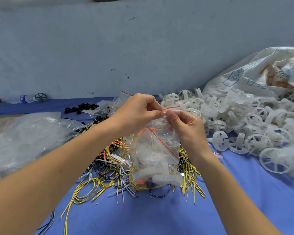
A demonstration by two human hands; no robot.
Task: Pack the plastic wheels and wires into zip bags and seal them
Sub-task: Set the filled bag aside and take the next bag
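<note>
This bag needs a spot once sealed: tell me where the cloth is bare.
Bare blue cloth runs along the near edge, in front of the wire pile, and at near right below the white wheels. Crowded: wires at centre, wheels right, plastic bags left.

Both bare forearms reach forward from the lower edge and converge at the middle of the view. The left forearm comes in from the lower left, and the right forearm rises from the lower right. The left hand is raised with its knuckles up and fingers curled, thumb and forefinger pressed together. The right hand sits just beside it, slightly lower, with its fingers curled. The fingertips of the two hands nearly touch, each pinching the top edge of a zip bag.
</note>
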